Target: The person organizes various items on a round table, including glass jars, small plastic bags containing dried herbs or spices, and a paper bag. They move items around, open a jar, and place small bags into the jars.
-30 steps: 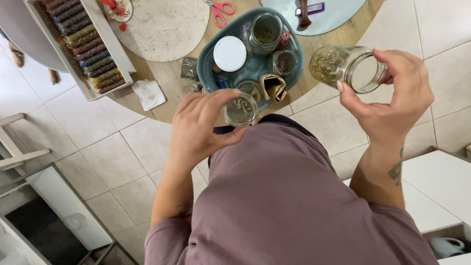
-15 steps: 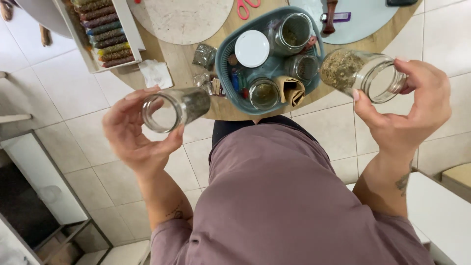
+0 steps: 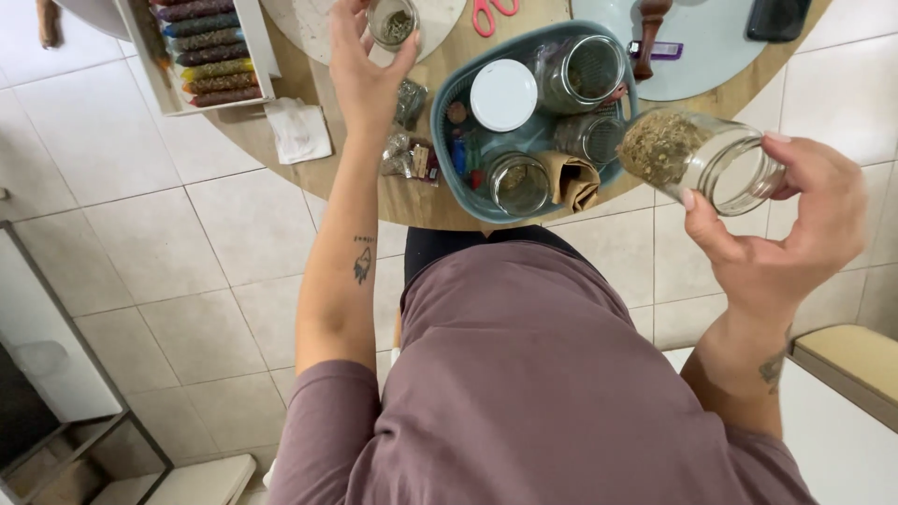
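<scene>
Holding small jar (image 3: 393,22) – left hand (image 3: 360,70) grip, over surface (image 3: 421,201) | right hand (image 3: 795,234) grip – tilted herb jar (image 3: 697,154)

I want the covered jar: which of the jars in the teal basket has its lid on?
The jar with the white round lid, at the basket's left side; the other jars there stand open.

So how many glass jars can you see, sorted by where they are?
Held in the left hand: 1, a small jar
Held in the right hand: 1, a large jar
Standing in the blue basket: 3 jars
Total: 5
</scene>
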